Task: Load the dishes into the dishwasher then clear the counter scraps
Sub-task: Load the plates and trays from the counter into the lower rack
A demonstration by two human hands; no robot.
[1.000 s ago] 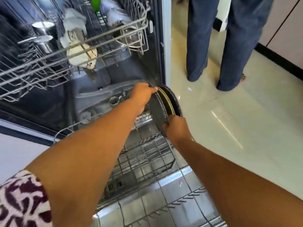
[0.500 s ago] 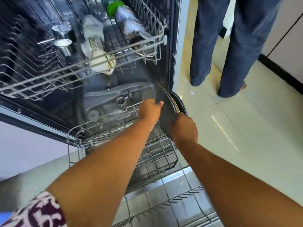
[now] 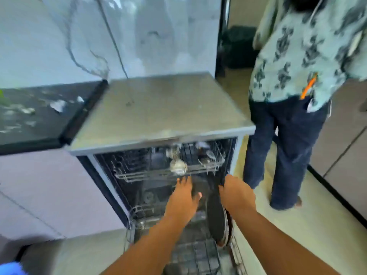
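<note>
Both hands were down at the open dishwasher, over its pulled-out lower rack. From the head camera, the right hand sat at the top edge of a dark plate that stood on edge at the right side of that rack, a second striped rim showing just behind it; the picture was smeared with motion, so I could not tell whether those fingers gripped the rim or only rested against it. The left hand hovered just beside the plate with its fingers spread and relaxed, holding nothing that could be seen. The upper rack above held a few pale cups or bowls, too blurred to name closer. By my reading the loading step was in hand, with the plates being seated between the tines. The next move would call for letting the plate settle upright and steady before the hands came away, then turning to the dark counter at the left, where pale scraps lay scattered and not yet cleared. Another person in a patterned shirt stood close at the right of the machine, so room there looked tight. No brand, label or writing could be read anywhere in the blur.
</note>
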